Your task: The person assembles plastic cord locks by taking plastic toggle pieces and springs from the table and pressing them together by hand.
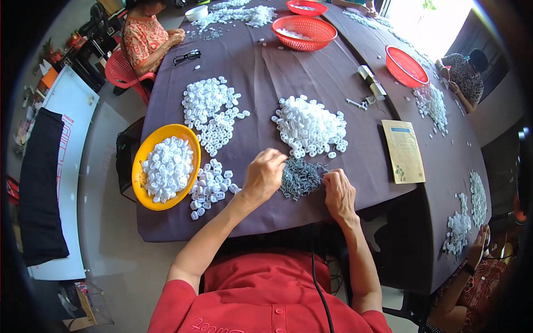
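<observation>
My left hand (263,175) hovers with its fingers pinched together at the left edge of a small heap of grey parts (300,177) on the dark purple table (266,83). What the fingers hold is too small to tell. My right hand (339,191) rests curled at the heap's right edge, fingertips touching the grey parts. Just beyond the heap lies a pile of white plastic parts (310,126). Left of my left hand sit a smaller cluster of white parts (210,186) and a yellow bowl (145,151) filled with white parts.
Another white pile (212,111) lies further left. Red baskets (304,31) (406,66) stand at the far side. A brown envelope (404,151) and metal tools (371,83) lie to the right. Other people sit at the far left (145,36), right (463,75) and lower right (472,266).
</observation>
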Available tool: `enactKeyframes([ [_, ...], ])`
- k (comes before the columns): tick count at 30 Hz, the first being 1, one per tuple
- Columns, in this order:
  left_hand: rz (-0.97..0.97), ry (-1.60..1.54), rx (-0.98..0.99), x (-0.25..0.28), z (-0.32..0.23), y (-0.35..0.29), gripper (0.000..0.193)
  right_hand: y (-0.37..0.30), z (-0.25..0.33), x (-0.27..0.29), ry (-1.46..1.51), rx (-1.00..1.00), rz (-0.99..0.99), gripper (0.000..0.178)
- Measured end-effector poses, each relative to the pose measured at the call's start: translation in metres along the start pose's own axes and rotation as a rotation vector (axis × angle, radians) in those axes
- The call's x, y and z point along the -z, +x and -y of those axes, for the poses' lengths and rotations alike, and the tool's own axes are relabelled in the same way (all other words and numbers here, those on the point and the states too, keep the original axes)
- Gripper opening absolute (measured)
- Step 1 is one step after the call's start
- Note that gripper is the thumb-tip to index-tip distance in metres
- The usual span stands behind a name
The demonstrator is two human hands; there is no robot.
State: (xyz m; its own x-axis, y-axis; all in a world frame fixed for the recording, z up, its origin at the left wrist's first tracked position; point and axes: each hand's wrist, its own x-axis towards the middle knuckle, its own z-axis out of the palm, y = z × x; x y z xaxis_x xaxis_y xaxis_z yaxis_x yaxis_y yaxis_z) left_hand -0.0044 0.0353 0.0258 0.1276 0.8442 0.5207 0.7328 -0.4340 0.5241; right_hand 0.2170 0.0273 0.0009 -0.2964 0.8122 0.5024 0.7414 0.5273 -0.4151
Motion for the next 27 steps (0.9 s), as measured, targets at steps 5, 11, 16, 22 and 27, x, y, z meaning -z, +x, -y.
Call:
enactKeyframes([
  [5,-0.020,0.104,-0.236,-0.041,0.012,0.049,0.018,0.000,0.003,-0.001,0.002,-0.011,-0.016,0.010],
  [11,0.131,0.123,-0.282,-0.050,0.044,0.060,0.018,0.002,-0.001,-0.003,0.022,-0.026,-0.001,0.009],
  [16,0.078,-0.016,-0.269,-0.035,0.063,0.039,0.020,0.002,-0.005,-0.003,0.057,-0.040,-0.036,0.010],
  [22,0.027,-0.264,-0.060,-0.009,0.064,0.023,0.017,0.002,-0.002,-0.003,0.054,-0.037,-0.044,0.009],
  [27,-0.051,-0.419,0.087,0.005,0.061,0.025,0.017,0.002,0.000,0.001,0.076,-0.009,-0.076,0.010],
])
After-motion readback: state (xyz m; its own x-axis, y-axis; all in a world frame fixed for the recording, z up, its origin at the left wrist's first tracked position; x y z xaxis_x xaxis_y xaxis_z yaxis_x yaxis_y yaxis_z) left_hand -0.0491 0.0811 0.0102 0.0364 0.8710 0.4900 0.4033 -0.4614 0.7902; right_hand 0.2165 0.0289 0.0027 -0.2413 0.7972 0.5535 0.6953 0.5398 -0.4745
